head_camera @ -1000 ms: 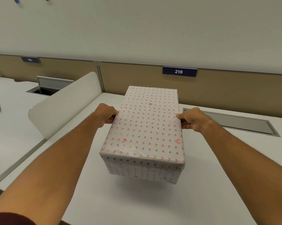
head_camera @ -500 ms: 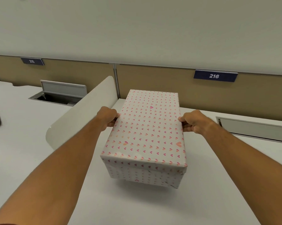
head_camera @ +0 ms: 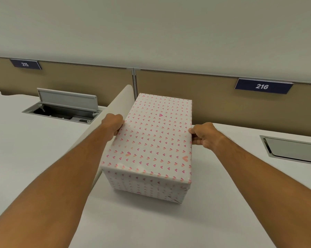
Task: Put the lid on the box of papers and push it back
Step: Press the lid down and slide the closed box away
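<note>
A white box [head_camera: 147, 187] printed with small pink hearts stands on the white desk [head_camera: 169, 226]. Its matching lid [head_camera: 156, 138] sits on top and covers it, so the papers inside are hidden. My left hand [head_camera: 113, 125] grips the lid's left long edge, fingers curled under it. On the opposite long edge my right hand [head_camera: 203, 134] holds the same way. The box's far end lies close to the tan partition.
A curved white divider [head_camera: 113, 108] rises just left of the box. The tan partition [head_camera: 213, 99] behind carries plates 215 and 216. An open cable hatch [head_camera: 63, 108] is at the left, a closed one [head_camera: 292, 149] at the right.
The box with both hands on it has slid away from me towards the partition and divider. The view has shifted left; the grip is unchanged.
</note>
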Action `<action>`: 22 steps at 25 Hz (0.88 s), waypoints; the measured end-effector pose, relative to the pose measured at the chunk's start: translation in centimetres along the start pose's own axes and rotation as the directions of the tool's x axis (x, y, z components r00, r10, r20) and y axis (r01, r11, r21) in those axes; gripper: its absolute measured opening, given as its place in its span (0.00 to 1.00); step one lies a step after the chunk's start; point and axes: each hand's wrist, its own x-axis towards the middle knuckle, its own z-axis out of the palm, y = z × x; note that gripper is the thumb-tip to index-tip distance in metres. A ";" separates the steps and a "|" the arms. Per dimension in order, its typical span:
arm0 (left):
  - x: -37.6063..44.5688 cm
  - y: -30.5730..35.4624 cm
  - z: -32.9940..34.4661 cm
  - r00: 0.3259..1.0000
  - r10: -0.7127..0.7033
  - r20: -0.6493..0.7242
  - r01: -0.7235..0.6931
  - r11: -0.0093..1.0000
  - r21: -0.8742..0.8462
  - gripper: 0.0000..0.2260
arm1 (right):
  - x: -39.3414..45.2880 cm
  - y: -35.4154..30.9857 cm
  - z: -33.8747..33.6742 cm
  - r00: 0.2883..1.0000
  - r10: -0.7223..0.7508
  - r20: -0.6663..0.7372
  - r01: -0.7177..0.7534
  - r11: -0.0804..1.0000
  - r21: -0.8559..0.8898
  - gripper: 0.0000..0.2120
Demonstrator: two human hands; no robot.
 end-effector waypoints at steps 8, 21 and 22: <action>4.3 0.9 -0.6 0.999 -0.032 0.030 0.032 0.999 0.011 0.13 | 2.8 -0.9 3.0 1.000 0.019 -0.006 -0.019 1.000 0.024 0.08; 4.6 0.6 -0.6 0.998 -0.044 0.045 0.044 0.999 0.016 0.13 | 2.1 -1.4 2.9 0.998 0.042 0.040 -0.043 0.999 0.020 0.12; 4.2 0.6 -0.7 0.998 -0.039 0.047 0.038 0.999 0.010 0.14 | 1.6 -1.6 2.8 0.997 0.047 0.061 -0.049 0.998 0.034 0.13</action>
